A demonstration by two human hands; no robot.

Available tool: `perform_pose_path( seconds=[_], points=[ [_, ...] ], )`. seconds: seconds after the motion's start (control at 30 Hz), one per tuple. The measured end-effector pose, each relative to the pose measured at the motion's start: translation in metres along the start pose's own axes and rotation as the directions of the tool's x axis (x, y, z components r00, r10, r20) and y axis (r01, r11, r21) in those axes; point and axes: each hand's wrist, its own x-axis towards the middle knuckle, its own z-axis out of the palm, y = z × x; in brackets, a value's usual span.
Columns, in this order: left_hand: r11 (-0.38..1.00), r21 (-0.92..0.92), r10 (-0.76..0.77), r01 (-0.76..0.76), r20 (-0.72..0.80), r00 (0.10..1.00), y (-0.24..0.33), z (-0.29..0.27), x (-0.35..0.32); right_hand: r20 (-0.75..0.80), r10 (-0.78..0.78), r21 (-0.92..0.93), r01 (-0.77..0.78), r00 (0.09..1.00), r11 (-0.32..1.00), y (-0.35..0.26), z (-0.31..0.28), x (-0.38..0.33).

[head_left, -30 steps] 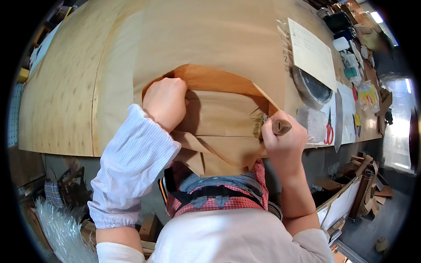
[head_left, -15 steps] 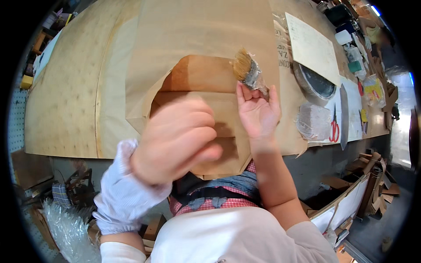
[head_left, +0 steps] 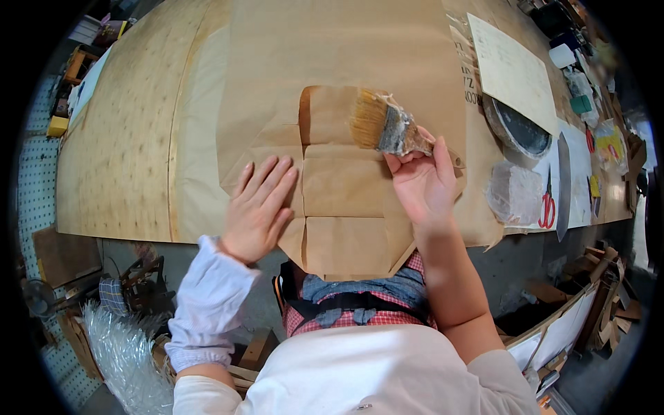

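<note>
Left hand: mine lies flat, fingers straight, on the folded left side of the kraft paper bag, gripping nothing.
Right hand: palm up, my fingers and thumb closed round the handle of the paintbrush.
Bristles: pointing left, over the bag's folded panels.
Bag: before me on the plywood table, folded end overhanging the near edge.
My right: red-handled scissors; round basin partly under a white board.

Workshop, with plywood bench, brush and scissors
</note>
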Motion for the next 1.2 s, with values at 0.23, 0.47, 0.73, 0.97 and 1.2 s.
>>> perform_pose_path(
  seconds=[0.23,0.47,0.73,0.97,1.2],
  points=[
    [0.995,0.104,0.001,0.000,-0.005,1.000,-0.004,-0.001,0.053,0.049,0.081,-0.196,-0.070,0.996,0.978,-0.024,0.014,0.042],
    [0.999,0.018,0.047,-0.046,-0.045,0.998,-0.008,0.009,0.060,0.009,0.201,-0.822,-0.107,0.980,0.560,-0.060,0.027,-0.080],
    [0.997,0.067,0.031,-0.028,-0.041,0.999,-0.008,0.013,0.052,0.418,0.553,-0.578,0.681,0.720,-0.450,-0.064,0.060,-0.085],
    [0.995,0.089,0.040,-0.033,-0.076,0.996,-0.009,0.019,0.053,0.480,0.483,-0.694,0.654,0.732,-0.302,-0.037,0.051,-0.105],
    [0.999,0.033,0.035,-0.032,-0.095,0.995,-0.007,0.011,0.055,0.357,0.436,-0.934,0.317,0.826,0.164,-0.058,0.083,-0.078]
  ],
)
